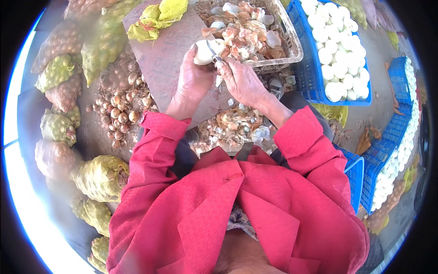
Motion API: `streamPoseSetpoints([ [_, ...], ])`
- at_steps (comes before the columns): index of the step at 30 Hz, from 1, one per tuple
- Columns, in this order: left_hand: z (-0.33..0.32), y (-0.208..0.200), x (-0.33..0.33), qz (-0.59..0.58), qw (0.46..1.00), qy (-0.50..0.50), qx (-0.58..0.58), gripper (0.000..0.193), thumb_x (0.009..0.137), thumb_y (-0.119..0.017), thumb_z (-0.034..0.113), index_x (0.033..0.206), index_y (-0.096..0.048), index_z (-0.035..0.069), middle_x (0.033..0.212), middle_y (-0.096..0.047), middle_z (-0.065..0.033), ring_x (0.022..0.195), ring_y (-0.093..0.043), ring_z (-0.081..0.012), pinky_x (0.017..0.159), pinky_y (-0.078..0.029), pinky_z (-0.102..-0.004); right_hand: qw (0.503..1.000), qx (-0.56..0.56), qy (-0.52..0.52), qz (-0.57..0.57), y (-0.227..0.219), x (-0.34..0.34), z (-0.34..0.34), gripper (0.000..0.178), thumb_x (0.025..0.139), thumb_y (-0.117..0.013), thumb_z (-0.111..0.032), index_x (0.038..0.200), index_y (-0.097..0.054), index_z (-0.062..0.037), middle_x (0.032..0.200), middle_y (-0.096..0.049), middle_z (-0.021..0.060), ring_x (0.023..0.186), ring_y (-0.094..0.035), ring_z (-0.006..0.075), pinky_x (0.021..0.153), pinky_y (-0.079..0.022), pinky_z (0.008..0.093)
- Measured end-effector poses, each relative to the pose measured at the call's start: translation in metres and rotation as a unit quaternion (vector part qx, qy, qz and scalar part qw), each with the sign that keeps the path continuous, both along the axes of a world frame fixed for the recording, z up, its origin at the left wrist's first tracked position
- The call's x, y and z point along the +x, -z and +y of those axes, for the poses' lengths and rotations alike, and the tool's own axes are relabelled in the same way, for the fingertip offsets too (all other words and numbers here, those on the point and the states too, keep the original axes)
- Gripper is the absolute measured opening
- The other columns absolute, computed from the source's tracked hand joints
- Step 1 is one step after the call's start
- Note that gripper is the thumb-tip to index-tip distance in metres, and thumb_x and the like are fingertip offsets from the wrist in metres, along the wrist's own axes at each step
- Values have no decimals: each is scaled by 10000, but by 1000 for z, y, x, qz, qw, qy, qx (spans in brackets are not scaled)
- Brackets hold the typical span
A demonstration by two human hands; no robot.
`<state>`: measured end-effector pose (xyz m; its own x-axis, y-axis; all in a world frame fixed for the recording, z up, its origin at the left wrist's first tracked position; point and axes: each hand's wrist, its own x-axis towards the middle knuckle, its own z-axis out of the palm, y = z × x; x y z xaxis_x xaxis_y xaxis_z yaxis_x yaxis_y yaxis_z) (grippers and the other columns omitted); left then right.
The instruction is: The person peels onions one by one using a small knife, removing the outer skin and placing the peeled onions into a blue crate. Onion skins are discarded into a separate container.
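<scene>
A peeled white onion (202,54) is gripped in my left hand (195,78), its fingers wrapped round the lower left side. My right hand (240,81) is closed on a small knife (211,49), whose blade lies against the onion's right side. A scrap of peel hangs below the right hand. Both hands are above a flat board (169,59), next to a pale crate (292,57) heaped with onion skins (248,36) and a few white onion pieces.
Unpeeled onions (119,114) lie loose at the left, beside several filled mesh sacks (102,178). A blue crate (305,77) of peeled onions stands at the right, with more blue crates (392,132) beyond. A yellow mesh bag (159,18) lies on the board; skins (232,125) litter the floor.
</scene>
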<state>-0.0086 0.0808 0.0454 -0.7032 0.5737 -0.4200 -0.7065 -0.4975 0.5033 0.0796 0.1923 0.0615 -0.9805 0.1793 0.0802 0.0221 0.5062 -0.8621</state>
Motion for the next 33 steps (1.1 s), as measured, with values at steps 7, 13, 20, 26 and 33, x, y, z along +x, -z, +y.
streamPoseSetpoints([
  [7,5,-1,-1,53,998,-24,-19,381,840,-464,339,1083,-498,48,1083,-560,-68,1015,-508,-225,949,-350,-371,999,-29,13,19,3,-23,1,314,912,-372,-245,847,-493,37,714,-557,233,704,-544,405,622,-419,438],
  [13,2,4,-10,38,998,-24,-31,310,862,-417,313,1006,-515,56,989,-589,-78,959,-539,-224,913,-383,-373,993,-81,79,-16,-6,-9,-16,359,903,-382,-252,796,-531,56,711,-549,287,726,-549,436,648,-428,467],
  [20,15,-3,-10,86,994,-51,-40,383,904,-354,413,997,-518,79,924,-595,-35,856,-547,-172,708,-410,-325,994,-49,77,-57,-4,-23,-7,398,908,-368,-286,817,-524,69,745,-551,299,785,-538,442,700,-412,486],
  [26,3,-12,-8,192,976,35,-97,365,876,-454,411,1005,-513,74,911,-593,-45,815,-552,-155,668,-433,-305,998,-37,43,-3,-7,-22,-1,373,907,-374,-280,833,-516,57,744,-565,273,743,-554,427,656,-434,470],
  [33,-5,-13,-21,57,994,-91,-24,345,832,-527,376,984,-499,68,922,-583,-109,845,-548,-247,674,-465,-336,994,-73,14,-86,-8,-8,-1,371,911,-362,-286,900,-513,53,732,-569,265,723,-558,424,653,-441,465],
])
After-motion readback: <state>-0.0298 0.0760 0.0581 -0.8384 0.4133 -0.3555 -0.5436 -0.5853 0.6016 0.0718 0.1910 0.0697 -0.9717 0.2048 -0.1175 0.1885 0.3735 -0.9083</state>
